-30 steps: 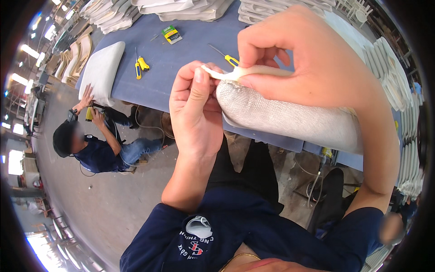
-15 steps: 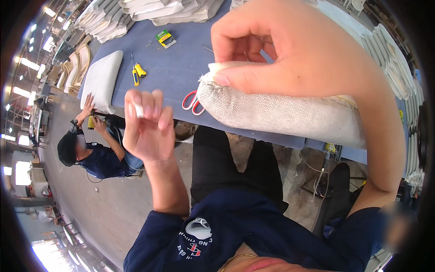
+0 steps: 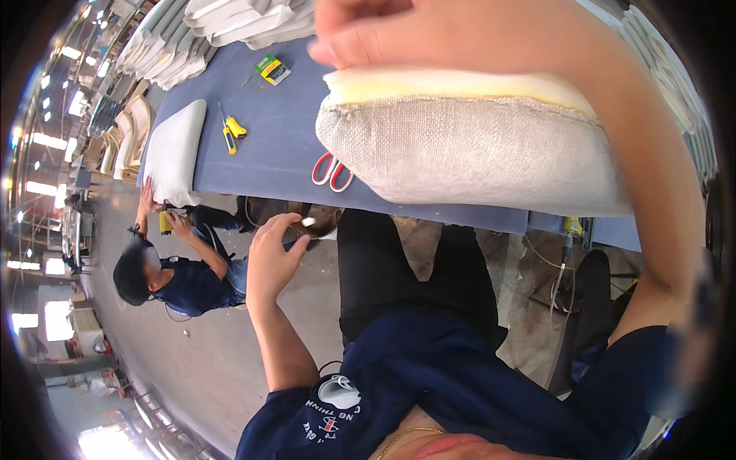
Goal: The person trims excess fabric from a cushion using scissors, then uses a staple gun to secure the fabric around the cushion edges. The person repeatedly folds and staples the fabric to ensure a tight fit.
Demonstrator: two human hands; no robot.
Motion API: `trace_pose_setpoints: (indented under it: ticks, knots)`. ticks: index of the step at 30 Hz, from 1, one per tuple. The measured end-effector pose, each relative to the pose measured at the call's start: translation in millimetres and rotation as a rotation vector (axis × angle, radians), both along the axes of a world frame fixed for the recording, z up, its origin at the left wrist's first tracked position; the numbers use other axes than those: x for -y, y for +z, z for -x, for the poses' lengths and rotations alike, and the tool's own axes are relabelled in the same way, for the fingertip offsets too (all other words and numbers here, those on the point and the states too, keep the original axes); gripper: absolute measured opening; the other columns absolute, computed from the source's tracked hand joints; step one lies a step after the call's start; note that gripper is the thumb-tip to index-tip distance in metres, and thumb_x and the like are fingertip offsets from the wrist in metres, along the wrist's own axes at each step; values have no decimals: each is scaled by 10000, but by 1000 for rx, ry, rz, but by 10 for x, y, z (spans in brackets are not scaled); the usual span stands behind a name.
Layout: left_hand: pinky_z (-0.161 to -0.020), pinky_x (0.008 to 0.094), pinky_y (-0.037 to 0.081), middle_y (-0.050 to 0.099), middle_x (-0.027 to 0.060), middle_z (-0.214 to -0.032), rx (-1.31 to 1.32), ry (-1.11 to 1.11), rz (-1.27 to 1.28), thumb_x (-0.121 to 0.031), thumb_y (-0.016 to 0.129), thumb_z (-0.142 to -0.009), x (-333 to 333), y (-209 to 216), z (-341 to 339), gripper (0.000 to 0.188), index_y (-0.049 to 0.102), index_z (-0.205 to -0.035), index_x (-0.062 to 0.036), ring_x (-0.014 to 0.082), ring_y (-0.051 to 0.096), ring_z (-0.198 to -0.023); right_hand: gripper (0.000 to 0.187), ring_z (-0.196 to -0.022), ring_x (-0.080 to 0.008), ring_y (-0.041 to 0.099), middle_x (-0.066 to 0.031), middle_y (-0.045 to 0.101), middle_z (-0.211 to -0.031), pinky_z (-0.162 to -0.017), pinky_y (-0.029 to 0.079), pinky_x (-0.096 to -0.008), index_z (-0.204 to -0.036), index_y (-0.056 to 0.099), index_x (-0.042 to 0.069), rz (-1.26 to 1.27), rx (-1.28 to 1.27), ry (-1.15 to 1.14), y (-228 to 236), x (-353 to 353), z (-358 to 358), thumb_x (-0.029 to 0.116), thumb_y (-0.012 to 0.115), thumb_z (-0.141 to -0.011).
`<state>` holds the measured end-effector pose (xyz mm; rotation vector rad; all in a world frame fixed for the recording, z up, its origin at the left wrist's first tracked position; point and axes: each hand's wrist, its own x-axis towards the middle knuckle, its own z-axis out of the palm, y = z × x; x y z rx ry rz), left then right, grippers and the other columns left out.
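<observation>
A thick cushion (image 3: 468, 149) covered in beige woven cloth lies at the table's near edge, with pale yellow foam showing along its upper side. Across the top of it reaches my right hand (image 3: 399, 38), smeared by motion and partly cut off by the frame edge, so its grip does not show clearly. My left hand (image 3: 276, 257) is below the table edge, thumb and fingers apart. Just off its fingertips is a small white scrap (image 3: 308, 222), apparently loose in the air. Red-and-white scissors handles (image 3: 332, 172) stick out beside the cushion's left end.
On the blue-grey table (image 3: 268, 153) lie a yellow-handled screwdriver (image 3: 230, 138), a yellow tool (image 3: 236, 127) and a green-and-yellow packet (image 3: 272, 69). Stacked pale covers (image 3: 245, 19) stand behind. At left, a crouching co-worker (image 3: 184, 280) touches a pale cushion (image 3: 176, 149).
My left hand has dropped and opened, and the white scrap has left its fingers. My right hand has moved up off the cushion's left end, and the cushion has tilted, baring more foam.
</observation>
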<state>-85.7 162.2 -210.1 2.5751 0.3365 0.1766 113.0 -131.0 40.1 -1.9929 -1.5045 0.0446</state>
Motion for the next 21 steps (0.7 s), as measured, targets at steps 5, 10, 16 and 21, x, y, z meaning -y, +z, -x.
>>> trace_pose_setpoints:
  ticks: [5, 10, 16, 21]
  knots:
    - [-1140, 406, 443, 683, 159, -1373, 201, -251, 556, -288, 929, -806, 566, 327, -335, 735, 624, -1401, 17, 284, 629, -1305, 214, -676, -226, 691, -124, 749, -786, -670, 560, -358, -951, 788, -10, 45, -9, -136, 252, 34, -3, 169, 677, -987]
    - [-1158, 394, 420, 577, 137, -1459, 584, -191, 954, -325, 1042, -690, 1526, 406, -793, 1024, 492, -1464, 59, 242, 563, -1349, 198, -648, -321, 677, -156, 707, -743, -648, 569, -384, -874, 746, -1, -161, 486, 158, 176, 324, -73, 145, 648, -966]
    - [-1039, 381, 518, 671, 126, -1286, 796, -251, 982, -461, 1043, -669, 1208, -161, -1224, 1003, 533, -1366, 50, 229, 658, -1181, 98, -713, -187, 694, -69, 757, -844, -690, 546, -305, -982, 764, 32, -613, 789, -452, -348, 882, 191, 22, 702, -906]
    - [-994, 366, 536, 716, 119, -1193, 852, -263, 984, -541, 1032, -653, 1210, -164, -1298, 1013, 579, -1323, 68, 222, 685, -1106, 237, -1056, -293, 667, -157, 693, -1199, -906, 528, -390, -1182, 722, -9, -713, 904, -1256, -1783, 1740, 793, 71, 725, -959]
